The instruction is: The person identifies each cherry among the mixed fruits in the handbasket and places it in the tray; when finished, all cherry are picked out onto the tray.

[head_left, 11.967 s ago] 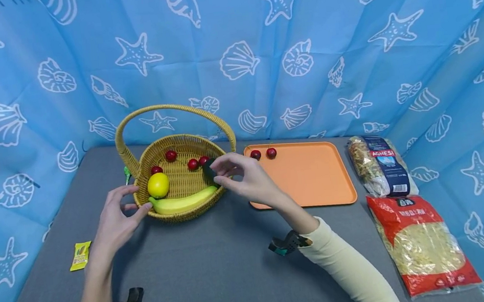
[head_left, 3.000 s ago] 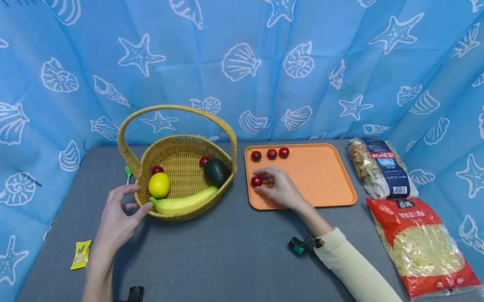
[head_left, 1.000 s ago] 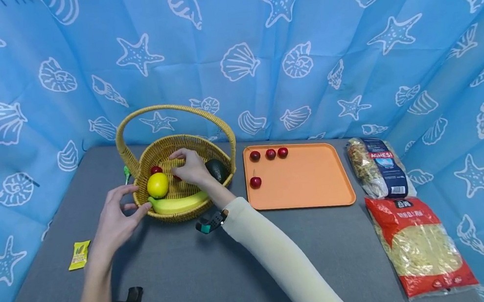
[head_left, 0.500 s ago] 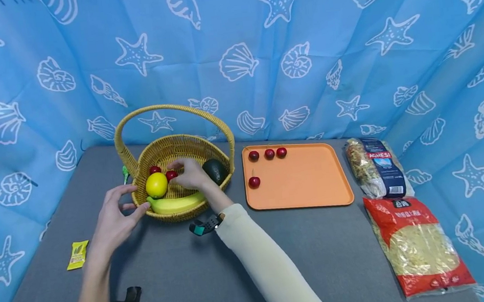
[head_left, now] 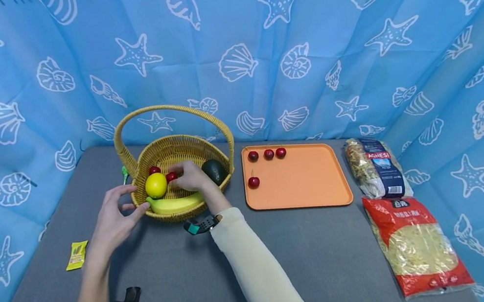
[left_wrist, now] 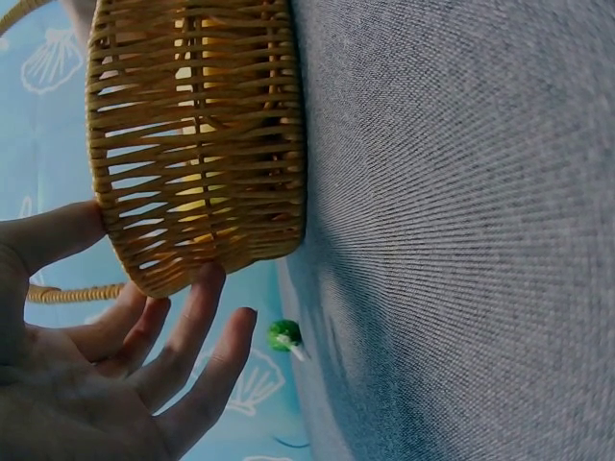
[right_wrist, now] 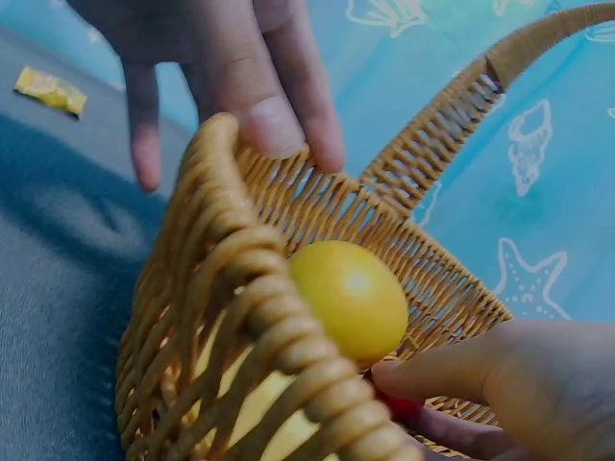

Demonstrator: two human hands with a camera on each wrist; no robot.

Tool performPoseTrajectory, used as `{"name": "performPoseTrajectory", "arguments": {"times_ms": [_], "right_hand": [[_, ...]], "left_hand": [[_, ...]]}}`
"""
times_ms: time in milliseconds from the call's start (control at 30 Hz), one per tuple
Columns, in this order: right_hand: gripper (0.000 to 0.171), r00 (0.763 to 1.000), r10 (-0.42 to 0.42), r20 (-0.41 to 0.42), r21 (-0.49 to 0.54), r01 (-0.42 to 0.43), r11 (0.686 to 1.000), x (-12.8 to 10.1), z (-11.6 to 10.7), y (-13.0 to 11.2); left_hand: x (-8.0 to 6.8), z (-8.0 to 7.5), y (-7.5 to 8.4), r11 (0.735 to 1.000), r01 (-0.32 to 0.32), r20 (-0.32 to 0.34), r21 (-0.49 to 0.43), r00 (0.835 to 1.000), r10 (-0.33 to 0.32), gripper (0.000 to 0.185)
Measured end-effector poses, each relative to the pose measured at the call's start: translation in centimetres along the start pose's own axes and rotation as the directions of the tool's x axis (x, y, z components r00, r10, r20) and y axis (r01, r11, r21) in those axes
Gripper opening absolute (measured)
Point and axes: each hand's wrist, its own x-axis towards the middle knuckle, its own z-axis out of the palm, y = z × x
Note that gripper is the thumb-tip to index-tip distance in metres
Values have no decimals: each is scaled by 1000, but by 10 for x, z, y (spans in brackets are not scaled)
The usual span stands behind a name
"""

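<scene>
Across the grey surface (head_left: 193, 274), we are steadying the basket (head_left: 167, 151) with spread left fingers (left_wrist: 197, 322) while our right fingers (right_wrist: 432, 375) are pinching a cherry (head_left: 172, 176).

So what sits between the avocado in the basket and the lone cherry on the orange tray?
Head view: only the basket's wicker wall and the tray's rim separate avocado and cherry.

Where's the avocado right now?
In the head view the avocado lies inside the wicker basket against its right wall, just right of the right hand.
</scene>
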Motion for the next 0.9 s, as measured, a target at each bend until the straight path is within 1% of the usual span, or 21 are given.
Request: {"name": "performPoseTrajectory", "arguments": {"times_ms": [67, 167, 267, 333, 400, 533, 600, 733, 800, 900], "right_hand": [[47, 1000, 5, -10, 0, -5, 1000, 0, 0, 0], [39, 998, 3, -69, 3, -3, 1000, 1, 0, -1], [32, 990, -21, -137, 14, 23, 1000, -1, -1, -2], [31, 987, -50, -149, 15, 53, 998, -5, -4, -4], [32, 987, -83, -138, 2, 84, 996, -12, -8, -7], [35, 985, -153, -75, 6, 154, 988, -35, -22, -16], [35, 978, -203, -48, 17, 204, 979, -49, -30, -20], [34, 949, -314, -31, 22, 314, 949, -80, -45, -22], [35, 931, -363, -33, 26, 364, 931, -96, -54, -19], [36, 908, -418, -39, 67, 419, 905, -121, -68, -8]], "left_hand": [[0, 0, 0, 1000, 0, -1, 0, 1000, 0, 64], [0, 0, 1, 1000, 6, 6, 3, 1000, -6, 64], [1, -1, 1, 1000, 12, 14, 2, 1000, -12, 65], [1, -1, 1, 1000, 14, 17, -2, 1000, -14, 66], [0, -1, 0, 1000, 13, 16, -4, 1000, -13, 66], [0, -1, 0, 1000, 10, 11, 3, 1000, -10, 65], [0, -1, 0, 1000, 11, 11, 6, 1000, -11, 65], [0, 0, 2, 1000, 20, 12, 13, 1000, -20, 66], [1, 0, 2, 1000, 24, 15, 9, 1000, -25, 66], [1, 1, 2, 1000, 26, 15, 7, 1000, -26, 67]]}}
